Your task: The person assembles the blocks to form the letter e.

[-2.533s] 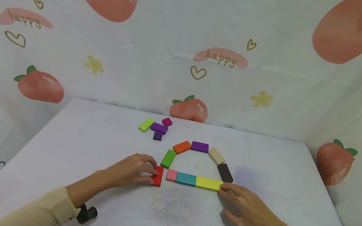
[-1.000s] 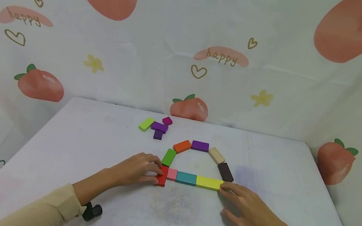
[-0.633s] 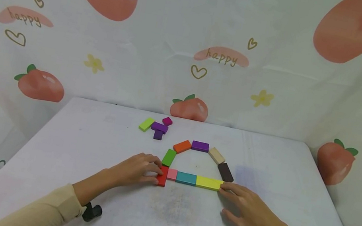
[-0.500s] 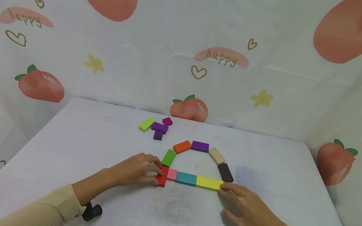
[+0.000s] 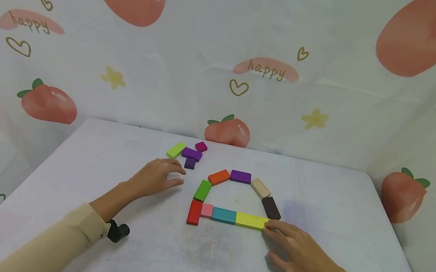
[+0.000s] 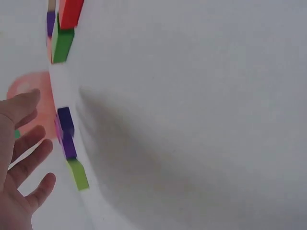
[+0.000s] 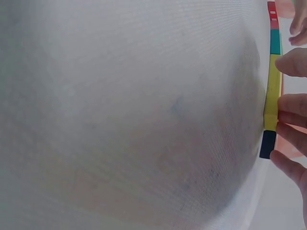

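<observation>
My left hand (image 5: pixel 154 177) is raised with fingers apart and nothing in them, just in front of a small dark purple block (image 5: pixel 189 163). Behind that lie a purple block (image 5: pixel 191 153), a lime block (image 5: pixel 176 150) and a magenta piece (image 5: pixel 201 146). My right hand (image 5: pixel 298 252) rests its fingertips on the right end of a yellow block (image 5: pixel 251 221). Leftward from it run a teal block (image 5: pixel 224 216), a pink block (image 5: pixel 206 211) and a red block (image 5: pixel 194 212) set crosswise. In the left wrist view, the dark purple block (image 6: pixel 66 120) lies beyond the thumb.
Above the row, an arch runs through a green block (image 5: pixel 202 190), an orange block (image 5: pixel 219 177), a purple block (image 5: pixel 240 177), a beige block (image 5: pixel 261 188) and a dark brown block (image 5: pixel 271 207). A printed curtain (image 5: pixel 189 77) hangs behind the white table (image 5: pixel 137 248).
My left hand slid the red block right against the pink one, then let go and moved back and left toward the loose blocks. My right hand has stayed at the yellow block.
</observation>
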The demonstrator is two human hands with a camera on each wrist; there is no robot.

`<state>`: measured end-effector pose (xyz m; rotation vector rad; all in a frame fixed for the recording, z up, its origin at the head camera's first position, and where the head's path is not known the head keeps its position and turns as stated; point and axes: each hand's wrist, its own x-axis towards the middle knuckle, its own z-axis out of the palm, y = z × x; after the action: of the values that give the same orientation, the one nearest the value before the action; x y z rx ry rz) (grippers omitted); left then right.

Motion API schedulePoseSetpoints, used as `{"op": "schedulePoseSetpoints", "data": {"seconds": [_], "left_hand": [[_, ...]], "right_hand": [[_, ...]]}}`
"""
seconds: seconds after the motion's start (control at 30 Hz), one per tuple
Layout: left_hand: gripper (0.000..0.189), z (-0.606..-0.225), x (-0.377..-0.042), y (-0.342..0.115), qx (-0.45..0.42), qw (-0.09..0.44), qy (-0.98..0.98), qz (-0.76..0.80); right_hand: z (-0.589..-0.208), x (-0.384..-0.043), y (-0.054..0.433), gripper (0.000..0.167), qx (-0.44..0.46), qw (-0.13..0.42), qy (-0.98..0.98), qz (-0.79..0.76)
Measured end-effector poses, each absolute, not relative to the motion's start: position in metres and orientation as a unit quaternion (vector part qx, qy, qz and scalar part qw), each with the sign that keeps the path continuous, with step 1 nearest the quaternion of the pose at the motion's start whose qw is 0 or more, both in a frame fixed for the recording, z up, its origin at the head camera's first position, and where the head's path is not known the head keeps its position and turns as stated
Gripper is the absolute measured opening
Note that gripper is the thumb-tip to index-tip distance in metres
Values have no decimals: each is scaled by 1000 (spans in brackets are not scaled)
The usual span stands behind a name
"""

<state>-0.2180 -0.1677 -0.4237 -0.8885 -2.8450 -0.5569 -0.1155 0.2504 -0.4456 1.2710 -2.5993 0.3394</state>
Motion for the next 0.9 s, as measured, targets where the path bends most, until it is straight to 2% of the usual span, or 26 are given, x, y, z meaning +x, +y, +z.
{"op": "schedulePoseSetpoints", "data": {"seconds": [0.2,0.43,0.7,0.9], "left_hand": [[42,-429,-239,-173,-221,56,-957,-179],[60,-434,-256,-180,-160,5,-975,-156],[63,-437,-262,-181,-140,-72,-977,-145],[49,-439,-260,-185,-155,-34,-976,-148]], "right_hand": [[-446,-116,250,48,433,113,-886,119],[-445,-116,249,49,439,118,-883,118],[-444,-116,248,48,435,114,-886,115],[-443,-116,249,47,438,117,-884,114]]}}
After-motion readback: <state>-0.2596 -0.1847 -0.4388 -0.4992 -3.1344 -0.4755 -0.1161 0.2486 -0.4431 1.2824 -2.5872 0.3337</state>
